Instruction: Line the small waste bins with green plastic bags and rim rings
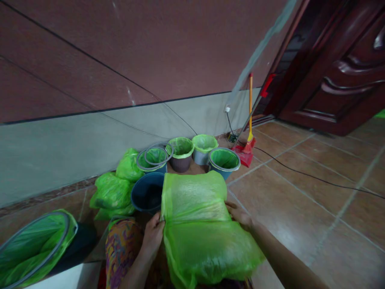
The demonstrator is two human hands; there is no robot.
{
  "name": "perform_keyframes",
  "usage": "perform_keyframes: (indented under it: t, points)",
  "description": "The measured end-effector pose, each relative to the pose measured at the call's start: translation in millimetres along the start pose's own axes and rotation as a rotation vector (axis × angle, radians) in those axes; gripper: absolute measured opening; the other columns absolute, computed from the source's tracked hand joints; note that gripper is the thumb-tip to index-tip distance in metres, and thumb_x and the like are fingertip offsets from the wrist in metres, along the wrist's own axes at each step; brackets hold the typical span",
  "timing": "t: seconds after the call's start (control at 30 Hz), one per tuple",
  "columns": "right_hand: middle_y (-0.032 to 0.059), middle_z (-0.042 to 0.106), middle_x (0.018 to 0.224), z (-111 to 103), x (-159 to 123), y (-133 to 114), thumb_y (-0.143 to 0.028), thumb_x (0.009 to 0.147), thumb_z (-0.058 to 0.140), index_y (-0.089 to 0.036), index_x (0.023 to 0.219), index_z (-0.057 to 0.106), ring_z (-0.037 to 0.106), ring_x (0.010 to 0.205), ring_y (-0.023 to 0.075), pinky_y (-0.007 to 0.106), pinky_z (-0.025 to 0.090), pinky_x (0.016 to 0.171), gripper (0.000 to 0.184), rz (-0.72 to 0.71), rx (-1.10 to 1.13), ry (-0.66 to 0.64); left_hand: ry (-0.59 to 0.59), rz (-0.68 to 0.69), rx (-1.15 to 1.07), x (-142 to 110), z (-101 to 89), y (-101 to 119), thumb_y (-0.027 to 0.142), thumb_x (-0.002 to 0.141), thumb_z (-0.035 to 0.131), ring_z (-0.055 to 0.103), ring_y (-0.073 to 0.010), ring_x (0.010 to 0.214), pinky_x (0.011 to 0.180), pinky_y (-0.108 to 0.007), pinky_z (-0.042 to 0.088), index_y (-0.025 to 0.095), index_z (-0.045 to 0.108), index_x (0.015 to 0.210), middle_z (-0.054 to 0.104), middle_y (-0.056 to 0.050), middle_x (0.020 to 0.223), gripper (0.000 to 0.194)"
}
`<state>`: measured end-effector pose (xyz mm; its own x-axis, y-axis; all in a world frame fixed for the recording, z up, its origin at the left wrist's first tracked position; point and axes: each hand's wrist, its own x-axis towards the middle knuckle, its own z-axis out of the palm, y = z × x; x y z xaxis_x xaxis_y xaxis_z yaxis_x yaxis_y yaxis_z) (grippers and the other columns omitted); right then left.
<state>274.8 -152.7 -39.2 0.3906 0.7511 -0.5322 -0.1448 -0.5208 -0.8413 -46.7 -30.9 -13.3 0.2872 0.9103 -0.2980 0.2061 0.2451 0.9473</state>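
A light green plastic bag (195, 233) is spread over my lap, its upper part standing out full and rounded. Whether something stiff is inside it, I cannot tell. On the bag's left edge my left hand (154, 231) is closed, thumb and fingers pinching the plastic. My right hand (239, 214) grips the opposite edge, with its fingertips partly hidden by the bag. Just beyond my left hand stands a dark blue bucket (147, 192) without a liner. Patterned cloth (123, 245) covers my leg beside my left forearm.
Along the wall stand green-lined bins: a blue one with loose grey rings (155, 158), a brown one (180, 162), a grey one (201, 156) and another blue one (225, 172). Filled green bags (112, 190) lie left. A lined bin (64, 237) is nearer. A broom (250, 108), red dustpan (244, 155) and cable (300, 170) are right.
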Motion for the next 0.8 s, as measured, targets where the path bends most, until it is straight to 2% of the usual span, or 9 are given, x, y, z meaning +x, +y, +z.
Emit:
perform_keyframes:
  t: [0.13, 0.27, 0.37, 0.53, 0.63, 0.7, 0.8]
  points:
    - [0.0059, 0.071, 0.091, 0.7, 11.6, 8.0, -0.056, 0.071, 0.068, -0.021, 0.113, 0.064, 0.067, 0.085, 0.0219, 0.037, 0.053, 0.076, 0.055, 0.048, 0.041, -0.071, -0.008, 0.0, -0.033, 1.0, -5.7, 7.9, 0.028, 0.064, 0.059, 0.067, -0.0244, 0.085, 0.068, -0.029, 0.052, 0.018, 0.068, 0.093, 0.073, -0.002, 0.08, 0.032]
    - [0.0059, 0.073, 0.083, 7.3, 13.8, 8.2, -0.054, 0.076, 0.062, -0.02, 0.105, 0.068, 0.068, 0.083, 0.0234, 0.037, 0.054, 0.075, 0.044, 0.012, 0.078, -0.155, 0.094, -0.017, 0.01, 2.8, -9.4, 11.4, 0.026, 0.066, 0.057, 0.067, -0.0258, 0.094, 0.071, -0.03, 0.053, 0.018, 0.065, 0.106, 0.073, -0.004, 0.086, 0.042]
    - [0.0064, 0.073, 0.081, 8.4, 16.9, 10.8, -0.05, 0.075, 0.065, -0.021, 0.095, 0.069, 0.069, 0.081, 0.0243, 0.036, 0.055, 0.074, 0.035, -0.03, 0.154, -0.165, 0.135, -0.035, -0.005, 3.8, -12.9, 15.9, 0.025, 0.067, 0.057, 0.068, -0.0243, 0.091, 0.072, -0.031, 0.054, 0.018, 0.06, 0.117, 0.073, -0.005, 0.092, 0.051]
    - [0.0091, 0.074, 0.089, -14.5, 20.6, 1.9, -0.036, 0.065, 0.078, -0.017, 0.089, 0.067, 0.07, 0.083, 0.0225, 0.031, 0.055, 0.078, 0.032, -0.1, 0.341, -0.11, 0.199, -0.056, -0.129, 5.5, -17.9, 33.3, 0.027, 0.067, 0.062, 0.068, -0.0197, 0.077, 0.068, -0.029, 0.053, 0.019, 0.051, 0.134, 0.073, -0.002, 0.088, 0.069]
    - [0.0072, 0.074, 0.1, -38.2, 4.5, -19.5, -0.033, 0.068, 0.077, -0.02, 0.108, 0.064, 0.07, 0.088, 0.02, 0.029, 0.056, 0.08, 0.043, -0.172, 0.46, -0.026, 0.159, -0.033, -0.332, 9.1, -18.7, 50.1, 0.028, 0.067, 0.066, 0.069, -0.0191, 0.081, 0.073, -0.029, 0.055, 0.025, 0.044, 0.142, 0.074, -0.002, 0.097, 0.078]
    - [0.0038, 0.073, 0.104, -54.1, -16.0, -38.2, -0.032, 0.073, 0.074, -0.026, 0.128, 0.054, 0.071, 0.09, 0.018, 0.029, 0.057, 0.08, 0.058, -0.202, 0.524, 0.015, 0.113, 0.012, -0.463, 13.3, -18.1, 63.9, 0.027, 0.066, 0.069, 0.07, -0.0202, 0.089, 0.081, -0.032, 0.055, 0.028, 0.042, 0.144, 0.073, -0.002, 0.104, 0.082]
    - [0.001, 0.075, 0.099, -75.5, -52.4, -66.1, -0.028, 0.075, 0.073, -0.034, 0.142, 0.04, 0.072, 0.083, 0.0164, 0.027, 0.058, 0.073, 0.075, -0.238, 0.498, 0.054, 0.067, 0.073, -0.556, 21.7, -16.2, 87.0, 0.025, 0.062, 0.074, 0.068, -0.0213, 0.097, 0.091, -0.033, 0.052, 0.026, 0.059, 0.131, 0.074, -0.004, 0.106, 0.07]
